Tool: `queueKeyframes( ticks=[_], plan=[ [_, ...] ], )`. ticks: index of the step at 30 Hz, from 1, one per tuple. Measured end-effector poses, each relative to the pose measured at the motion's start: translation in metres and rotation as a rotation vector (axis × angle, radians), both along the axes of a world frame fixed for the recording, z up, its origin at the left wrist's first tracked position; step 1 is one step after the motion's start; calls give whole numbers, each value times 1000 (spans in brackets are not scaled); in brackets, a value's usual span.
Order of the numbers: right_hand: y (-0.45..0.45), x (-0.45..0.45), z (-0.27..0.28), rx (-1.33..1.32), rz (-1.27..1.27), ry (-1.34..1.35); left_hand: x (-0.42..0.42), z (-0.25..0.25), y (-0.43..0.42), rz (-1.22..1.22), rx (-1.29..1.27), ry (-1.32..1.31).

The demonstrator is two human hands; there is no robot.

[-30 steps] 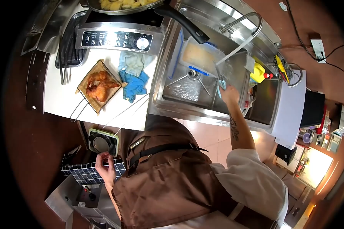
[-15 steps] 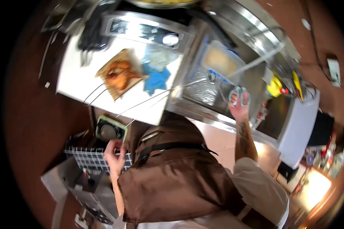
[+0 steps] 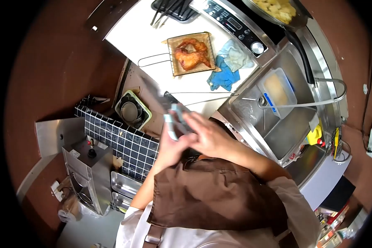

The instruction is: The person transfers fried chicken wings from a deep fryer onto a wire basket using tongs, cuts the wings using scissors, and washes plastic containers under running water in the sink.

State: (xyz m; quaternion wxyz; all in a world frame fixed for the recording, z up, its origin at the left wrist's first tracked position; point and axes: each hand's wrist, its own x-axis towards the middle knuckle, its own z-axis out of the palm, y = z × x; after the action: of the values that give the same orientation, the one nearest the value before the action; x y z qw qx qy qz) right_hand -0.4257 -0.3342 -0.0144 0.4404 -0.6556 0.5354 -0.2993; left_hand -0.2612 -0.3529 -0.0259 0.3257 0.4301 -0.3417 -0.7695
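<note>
In front of my apron, my left hand and my right hand come together around a pair of kitchen scissors with light blue handles. The blades, smeared by motion, point up and left toward the counter edge. Fingers of both hands are closed at the handles; exactly how each one grips is partly hidden. Beyond them on the white counter, a browned whole chicken lies in a lined wire basket with a long wire handle. Thin metal rods cross the counter near my hands.
Blue cloths lie beside the basket. Right of them is a sink with a plastic container under the faucet. A pan of yellow pieces sits on the stove. At left are a tub with bowls and a tiled ledge.
My right hand has brought the scissors from the sink edge leftward to my front. My left hand has moved right to meet it at the handles. The view has turned and steadied.
</note>
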Motion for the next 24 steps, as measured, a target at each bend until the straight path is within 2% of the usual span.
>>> queueKeyframes(
  ticks=[4,5,6,8,9,10,11,12,14,15,16,18,21,23,24],
  plan=[
    [-10,41,0,-66,268,-174,51,12,10,342,207,326],
    [-13,45,-4,-198,315,-192,64,6,21,435,210,290],
    [-18,39,4,-247,321,-43,84,-2,34,513,213,240],
    [-27,23,-10,-301,201,104,135,-33,69,714,167,-86],
    [-31,15,-3,-58,79,211,158,-43,89,772,97,-393],
    [-34,-7,-33,-213,111,435,187,-77,122,878,107,-656],
    [-35,-22,-46,-211,123,550,204,-78,140,948,111,-837],
    [-35,-43,-69,-258,138,661,235,-102,176,896,75,-1098],
    [-34,-66,-94,-302,209,773,277,-145,241,980,159,-1449],
    [-33,-71,-100,-296,230,784,284,-141,253,971,308,-1567],
    [-32,-72,-103,-291,245,804,289,-139,264,950,457,-1671],
    [-38,-75,-109,-282,266,831,298,-153,286,936,521,-1775],
    [-42,-78,-107,-290,265,828,313,-175,311,841,695,-1802],
    [-43,-85,-100,-256,262,776,305,-177,296,868,674,-1779],
    [-39,-87,-96,-243,249,705,290,-157,277,847,522,-1752]
  ],
)
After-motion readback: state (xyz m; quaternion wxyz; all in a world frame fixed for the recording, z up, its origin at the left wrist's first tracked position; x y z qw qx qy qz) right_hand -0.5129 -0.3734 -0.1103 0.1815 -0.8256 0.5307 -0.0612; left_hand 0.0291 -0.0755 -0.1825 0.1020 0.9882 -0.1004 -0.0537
